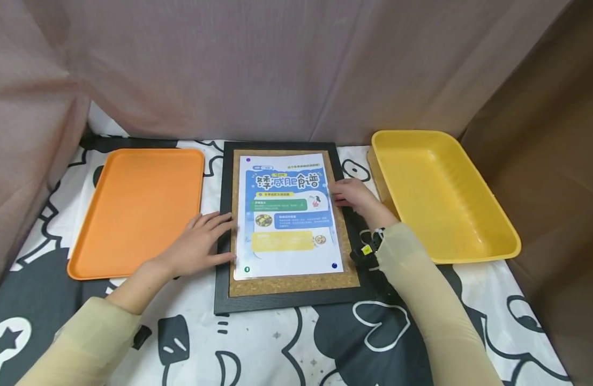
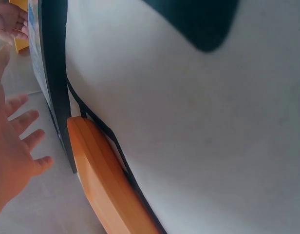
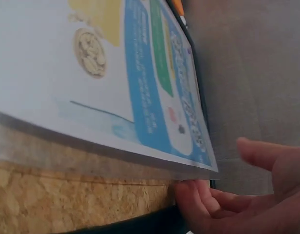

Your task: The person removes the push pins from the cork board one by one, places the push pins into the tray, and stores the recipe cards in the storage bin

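Note:
A laminated poster (image 1: 289, 262) with blue, green and yellow panels lies on a cork board (image 1: 286, 288) in a black frame. Push pins show at three of its corners: purple (image 1: 248, 160), green (image 1: 247, 269) and dark blue (image 1: 334, 265). My left hand (image 1: 197, 244) is spread at the board's left side, fingertips over the frame and little finger near the poster's edge. My right hand (image 1: 356, 195) is at the poster's upper right edge. In the right wrist view, its thumb stands apart from loosely bent fingers (image 3: 201, 202) just under that edge, which is slightly off the cork.
An orange tray (image 1: 137, 214) lies left of the board. To the right stands a deep yellow bin (image 1: 445, 187), close to the right forearm. Grey-brown cloth (image 1: 219, 69) hangs behind and at both sides. A patterned black-and-white cloth (image 1: 257, 348) covers the table.

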Tool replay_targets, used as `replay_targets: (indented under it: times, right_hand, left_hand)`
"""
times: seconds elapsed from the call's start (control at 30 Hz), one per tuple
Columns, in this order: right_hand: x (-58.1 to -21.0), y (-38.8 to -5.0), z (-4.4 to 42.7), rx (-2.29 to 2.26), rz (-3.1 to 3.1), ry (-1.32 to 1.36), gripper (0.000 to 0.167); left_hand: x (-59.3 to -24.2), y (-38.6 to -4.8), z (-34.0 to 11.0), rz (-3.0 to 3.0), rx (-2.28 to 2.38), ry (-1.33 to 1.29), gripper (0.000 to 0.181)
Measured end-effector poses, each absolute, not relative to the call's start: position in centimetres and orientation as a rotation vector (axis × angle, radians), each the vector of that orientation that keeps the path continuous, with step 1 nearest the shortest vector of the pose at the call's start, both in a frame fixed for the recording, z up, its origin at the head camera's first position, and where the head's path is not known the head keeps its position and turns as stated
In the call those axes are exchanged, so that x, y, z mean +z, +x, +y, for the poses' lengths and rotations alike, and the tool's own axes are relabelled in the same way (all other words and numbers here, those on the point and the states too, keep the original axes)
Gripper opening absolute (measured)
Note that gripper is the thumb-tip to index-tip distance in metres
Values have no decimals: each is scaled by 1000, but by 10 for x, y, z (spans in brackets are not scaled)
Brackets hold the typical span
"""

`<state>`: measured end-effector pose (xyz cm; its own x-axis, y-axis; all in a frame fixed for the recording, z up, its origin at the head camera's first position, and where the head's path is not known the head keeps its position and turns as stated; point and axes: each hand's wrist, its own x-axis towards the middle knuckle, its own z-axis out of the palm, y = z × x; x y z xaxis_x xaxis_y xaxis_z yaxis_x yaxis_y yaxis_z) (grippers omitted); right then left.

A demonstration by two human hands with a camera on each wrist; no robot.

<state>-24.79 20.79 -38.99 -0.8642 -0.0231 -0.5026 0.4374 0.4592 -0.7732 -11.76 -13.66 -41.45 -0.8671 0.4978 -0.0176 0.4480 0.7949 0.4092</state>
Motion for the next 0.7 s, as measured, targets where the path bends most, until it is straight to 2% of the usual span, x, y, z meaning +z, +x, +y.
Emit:
replay_targets:
  times: [0.23, 0.7]
  right_hand:
    - [-401, -251, 208, -1317, 2349, 332, 48]
    - [-404, -255, 209, -1370, 2350, 370, 50]
  left_hand:
    - [-417, -116, -130, 2812, 677, 783, 62]
    - [-420, -114, -109, 2546, 829, 886, 20]
